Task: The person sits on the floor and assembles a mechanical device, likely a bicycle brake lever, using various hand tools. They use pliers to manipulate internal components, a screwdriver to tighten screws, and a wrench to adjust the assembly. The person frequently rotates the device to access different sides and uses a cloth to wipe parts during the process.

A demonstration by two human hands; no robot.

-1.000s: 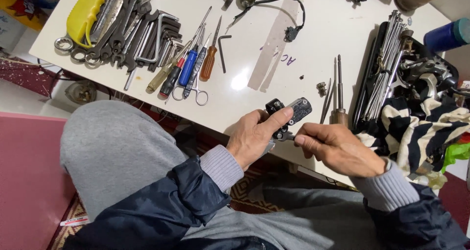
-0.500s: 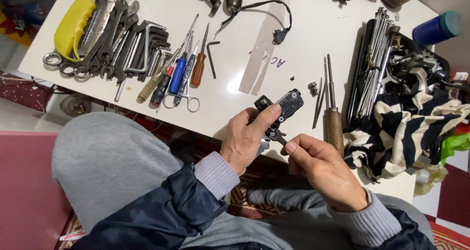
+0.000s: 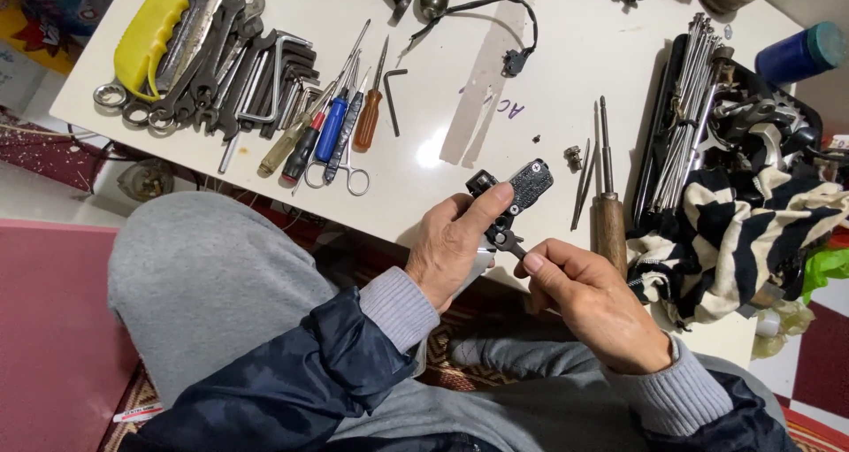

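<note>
My left hand (image 3: 455, 244) grips a small black metal part (image 3: 517, 191) with a textured flat face, thumb laid across it, just above the near edge of the white table (image 3: 424, 98). My right hand (image 3: 588, 302) pinches a thin dark tool or lever (image 3: 506, 241) that sticks out below the black part. Both hands hover over my lap, sleeves dark blue with grey cuffs.
Wrenches and hex keys (image 3: 221, 63) and a yellow-handled tool (image 3: 150, 27) lie at the far left. Screwdrivers and scissors (image 3: 332, 138) sit mid-table. A wooden-handled tool (image 3: 608, 213), small screws (image 3: 575, 156), a tray of rods (image 3: 685, 107), a striped cloth (image 3: 734, 240) and a blue can (image 3: 800, 52) lie right.
Both hands with the black part have risen slightly toward the table edge. My right hand has shifted from beside the part to under it, fingers now pinching the thin piece.
</note>
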